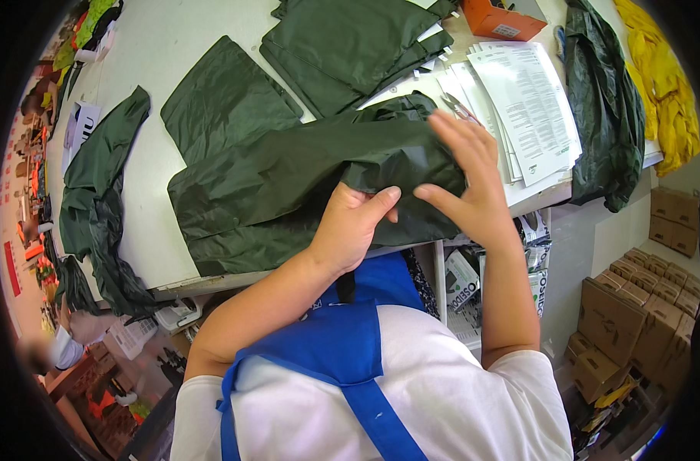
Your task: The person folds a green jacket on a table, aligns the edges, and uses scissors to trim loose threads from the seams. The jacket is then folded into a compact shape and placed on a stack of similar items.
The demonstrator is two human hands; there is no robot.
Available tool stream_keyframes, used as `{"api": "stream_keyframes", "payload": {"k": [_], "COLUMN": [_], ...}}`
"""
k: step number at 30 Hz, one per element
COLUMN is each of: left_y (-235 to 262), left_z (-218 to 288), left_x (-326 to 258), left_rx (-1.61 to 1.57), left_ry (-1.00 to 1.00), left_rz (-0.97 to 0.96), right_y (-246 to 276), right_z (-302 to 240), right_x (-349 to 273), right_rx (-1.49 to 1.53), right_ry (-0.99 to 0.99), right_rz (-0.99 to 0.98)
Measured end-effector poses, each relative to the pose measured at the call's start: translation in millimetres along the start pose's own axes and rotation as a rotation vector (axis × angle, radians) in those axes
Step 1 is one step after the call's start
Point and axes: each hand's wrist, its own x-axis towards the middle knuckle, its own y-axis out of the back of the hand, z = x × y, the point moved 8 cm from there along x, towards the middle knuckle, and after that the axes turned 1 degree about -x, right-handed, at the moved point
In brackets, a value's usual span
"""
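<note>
A dark green garment of thin, slightly shiny fabric (250,192) lies bunched along the near edge of the table in front of me. My left hand (351,224) is closed on a raised fold of it, thumb laid over the fingers. Just to the right, my right hand (469,177) has its thumb and fingers spread apart, over the garment's right end; no object shows in it. Behind lies a flat folded green piece (227,100), and beyond that a stack of folded green garments (350,46). A pair of scissors (459,109) rests beside my right fingertips, by the papers.
Printed sheets (527,107) are piled on the white table (146,46) at right, below an orange box (505,17). Green garments hang over the table edge at left (96,200) and right (602,100), with yellow garments (661,84) beyond. Cardboard boxes (615,323) stand lower right.
</note>
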Motion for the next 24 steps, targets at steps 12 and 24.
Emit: {"api": "stream_keyframes", "payload": {"k": [12,24], "left_y": [-28,22], "left_z": [117,28], "left_x": [-15,43], "left_rx": [1.409,0.534], "left_ry": [-0.595,0.053], "left_rz": [-0.18,-0.239], "right_y": [-32,-10], "right_z": [5,-9], "right_x": [4,71], "right_rx": [0.891,0.351], "right_ry": [-0.316,0.169], "right_rz": [-0.027,-0.308]}}
